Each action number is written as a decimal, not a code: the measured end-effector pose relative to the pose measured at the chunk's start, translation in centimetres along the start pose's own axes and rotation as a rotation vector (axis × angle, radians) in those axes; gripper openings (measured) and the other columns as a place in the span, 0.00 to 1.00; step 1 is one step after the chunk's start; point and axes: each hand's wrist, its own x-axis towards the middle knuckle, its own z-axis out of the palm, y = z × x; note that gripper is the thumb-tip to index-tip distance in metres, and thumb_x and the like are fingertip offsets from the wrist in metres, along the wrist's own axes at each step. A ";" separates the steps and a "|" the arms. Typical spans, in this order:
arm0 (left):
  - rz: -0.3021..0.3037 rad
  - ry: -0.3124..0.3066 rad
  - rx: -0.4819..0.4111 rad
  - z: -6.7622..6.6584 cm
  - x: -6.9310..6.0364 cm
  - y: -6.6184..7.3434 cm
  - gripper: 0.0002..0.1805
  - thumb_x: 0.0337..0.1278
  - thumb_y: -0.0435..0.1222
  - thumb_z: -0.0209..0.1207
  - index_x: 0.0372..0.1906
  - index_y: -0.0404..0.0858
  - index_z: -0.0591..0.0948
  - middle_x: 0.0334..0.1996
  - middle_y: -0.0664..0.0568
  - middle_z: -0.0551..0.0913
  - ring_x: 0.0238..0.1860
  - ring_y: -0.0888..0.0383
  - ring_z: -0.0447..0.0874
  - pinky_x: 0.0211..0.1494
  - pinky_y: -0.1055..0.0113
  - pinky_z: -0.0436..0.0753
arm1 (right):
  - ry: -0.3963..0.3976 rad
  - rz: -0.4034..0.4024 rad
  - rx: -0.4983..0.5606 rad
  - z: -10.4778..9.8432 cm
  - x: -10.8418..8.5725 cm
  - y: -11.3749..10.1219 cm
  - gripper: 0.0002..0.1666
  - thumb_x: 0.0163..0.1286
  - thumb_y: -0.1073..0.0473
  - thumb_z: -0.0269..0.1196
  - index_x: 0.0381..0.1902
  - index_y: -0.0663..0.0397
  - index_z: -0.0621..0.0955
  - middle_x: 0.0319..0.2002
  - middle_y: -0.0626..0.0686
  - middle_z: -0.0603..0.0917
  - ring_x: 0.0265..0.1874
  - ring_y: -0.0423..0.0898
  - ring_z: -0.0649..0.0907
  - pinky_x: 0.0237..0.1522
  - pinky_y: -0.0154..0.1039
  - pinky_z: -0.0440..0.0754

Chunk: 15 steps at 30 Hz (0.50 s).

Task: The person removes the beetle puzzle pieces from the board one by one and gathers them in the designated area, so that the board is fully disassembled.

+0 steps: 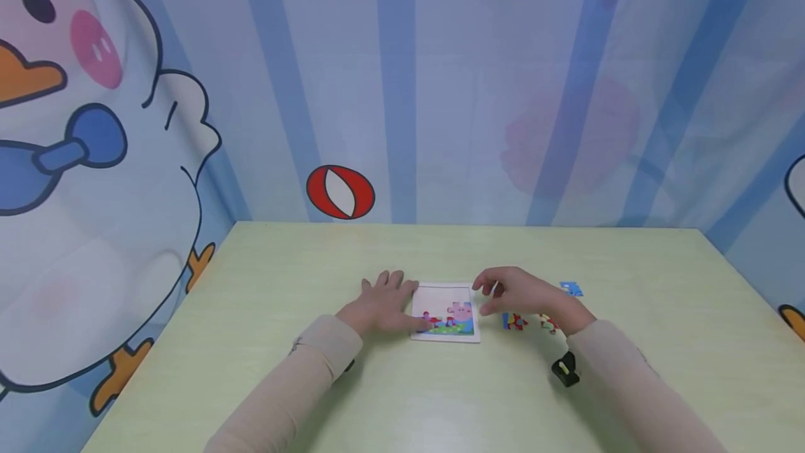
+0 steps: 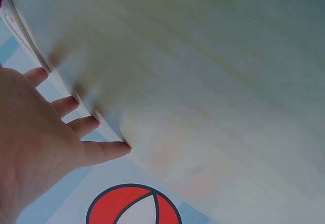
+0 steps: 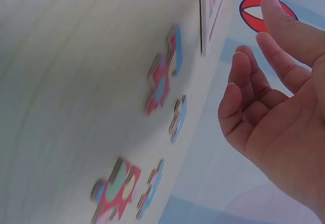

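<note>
A white-framed puzzle board [image 1: 445,340] lies on the table, its lower part covered by joined picture pieces [image 1: 462,313]. The left hand [image 1: 380,305] rests at its left side, fingers spread and thumb over the lower left pieces; the left wrist view shows this hand [image 2: 48,127] with fingertips on the tabletop. Just off the board's right edge, the right hand [image 1: 525,292] holds nothing. In the right wrist view that hand [image 3: 279,107] has thumb and index extended and the other fingers loosely bent, close to the board [image 3: 204,18].
Loose pieces lie right of the board: a red and yellow one [image 1: 515,321], another [image 1: 548,324] partly behind the right wrist, and a blue one [image 1: 571,289]. The right wrist view also shows a small blue-edged piece [image 3: 179,120]. A printed curtain [image 1: 459,89] hangs behind the table [image 1: 314,250].
</note>
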 end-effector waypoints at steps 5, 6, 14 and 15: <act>-0.005 0.000 0.003 -0.2 0.0 0.1 0.47 0.51 0.67 0.55 0.73 0.47 0.62 0.72 0.43 0.57 0.72 0.40 0.50 0.67 0.30 0.52 | -0.009 0.019 -0.028 0.9 1.0 -0.7 0.21 0.60 0.61 0.70 0.50 0.58 0.79 0.41 0.52 0.78 0.38 0.47 0.77 0.40 0.40 0.77; -0.005 0.001 0.003 -0.2 0.0 0.1 0.47 0.51 0.67 0.55 0.73 0.46 0.62 0.72 0.43 0.57 0.72 0.40 0.50 0.67 0.30 0.52 | -0.011 0.021 -0.034 1.0 1.2 -0.8 0.20 0.60 0.62 0.70 0.50 0.57 0.79 0.41 0.52 0.78 0.38 0.47 0.77 0.40 0.40 0.77; -0.008 0.006 0.007 -0.1 0.0 0.1 0.48 0.50 0.68 0.55 0.73 0.47 0.62 0.72 0.44 0.58 0.72 0.40 0.51 0.67 0.31 0.53 | -0.026 0.072 -0.097 2.2 2.5 -1.2 0.22 0.58 0.62 0.71 0.50 0.54 0.79 0.43 0.51 0.78 0.39 0.47 0.77 0.46 0.44 0.78; -0.008 0.008 0.005 -0.1 0.1 0.1 0.48 0.50 0.68 0.55 0.73 0.47 0.63 0.72 0.43 0.58 0.72 0.40 0.51 0.67 0.31 0.53 | -0.027 0.080 -0.102 2.3 2.6 -1.3 0.22 0.57 0.61 0.71 0.50 0.53 0.79 0.43 0.52 0.78 0.39 0.47 0.77 0.46 0.44 0.78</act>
